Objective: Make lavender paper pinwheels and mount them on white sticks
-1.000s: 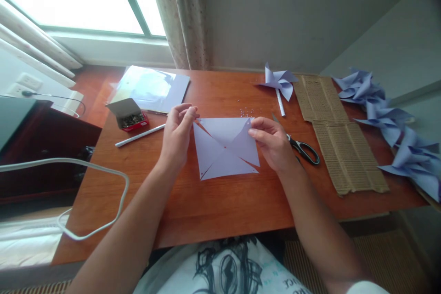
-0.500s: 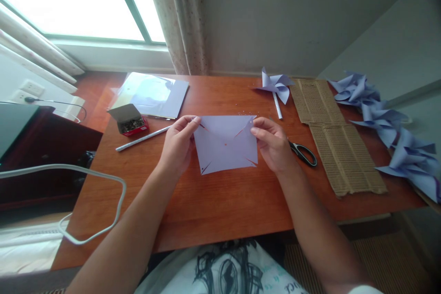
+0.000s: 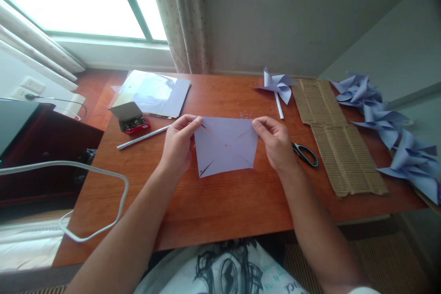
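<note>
A pale purple sheet of paper [image 3: 226, 156], slit inward from its corners and pierced with a small hole at the centre, is held up above the table between both hands. My left hand [image 3: 181, 140] pinches its upper left corner, thumb on top. At the upper right corner my right hand [image 3: 274, 140] does the same. A white paper stick [image 3: 143, 138] lies on the table, its far end running up to my left hand. Scissors [image 3: 306, 155] with dark handles rest just right of my right wrist, their blades hidden behind it.
On the wooden table [image 3: 227, 211] are an open red box [image 3: 138, 125] of small metal pieces, paper in a clear sleeve [image 3: 155, 94], a finished pinwheel [image 3: 276, 85] and corrugated cardboard [image 3: 341, 147]. Several more pinwheels [image 3: 409, 156] line the right edge. A white cable [image 3: 124, 193] loops at left.
The sheet has tilted slightly in my hands, and the slits on its right side look narrower. My right thumb has shifted a little on the upper right corner.
</note>
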Tool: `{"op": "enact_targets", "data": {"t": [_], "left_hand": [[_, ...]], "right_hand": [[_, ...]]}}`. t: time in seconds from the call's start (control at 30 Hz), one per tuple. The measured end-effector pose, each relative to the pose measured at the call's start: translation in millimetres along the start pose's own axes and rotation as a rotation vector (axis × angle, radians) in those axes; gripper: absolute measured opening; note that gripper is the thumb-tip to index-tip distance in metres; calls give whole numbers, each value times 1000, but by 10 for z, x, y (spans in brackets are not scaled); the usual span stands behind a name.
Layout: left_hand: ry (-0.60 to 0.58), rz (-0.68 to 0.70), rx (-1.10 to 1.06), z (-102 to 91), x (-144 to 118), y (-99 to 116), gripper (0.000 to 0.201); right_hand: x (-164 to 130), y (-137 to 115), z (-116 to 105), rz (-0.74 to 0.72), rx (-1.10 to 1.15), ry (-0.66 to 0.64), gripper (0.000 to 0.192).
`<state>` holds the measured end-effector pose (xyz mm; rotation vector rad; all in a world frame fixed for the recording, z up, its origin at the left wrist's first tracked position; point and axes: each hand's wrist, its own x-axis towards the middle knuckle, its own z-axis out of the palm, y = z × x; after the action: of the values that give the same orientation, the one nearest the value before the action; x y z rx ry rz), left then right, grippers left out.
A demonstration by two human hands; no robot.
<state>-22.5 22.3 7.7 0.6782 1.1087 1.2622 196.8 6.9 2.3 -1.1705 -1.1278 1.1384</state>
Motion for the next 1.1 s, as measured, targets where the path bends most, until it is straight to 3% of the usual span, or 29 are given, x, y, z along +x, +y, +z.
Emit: {"op": "enact_targets", "data": {"t": [0.2, 0.43, 0.6, 0.73, 0.9, 1.1], "left_hand": [[-1, 5, -29, -18, 32, -34, 28], [-18, -44, -100, 30, -8, -14, 32], [-2, -113, -133, 40, -10, -18, 32], [-28, -74, -105, 46, -35, -2, 29], [-25, -65, -61, 32, -36, -7, 30], [-98, -77, 55, 20, -41, -34, 29]], "right_hand": [[17, 26, -4, 19, 32, 19, 23], [8, 77, 61, 177, 209, 13, 34], [9, 60, 93, 257, 290, 51, 31], [15, 29, 72, 273, 297, 52, 28], [19, 3, 7, 217, 185, -21, 18], [32, 24, -55, 35, -145, -91, 12]]}}
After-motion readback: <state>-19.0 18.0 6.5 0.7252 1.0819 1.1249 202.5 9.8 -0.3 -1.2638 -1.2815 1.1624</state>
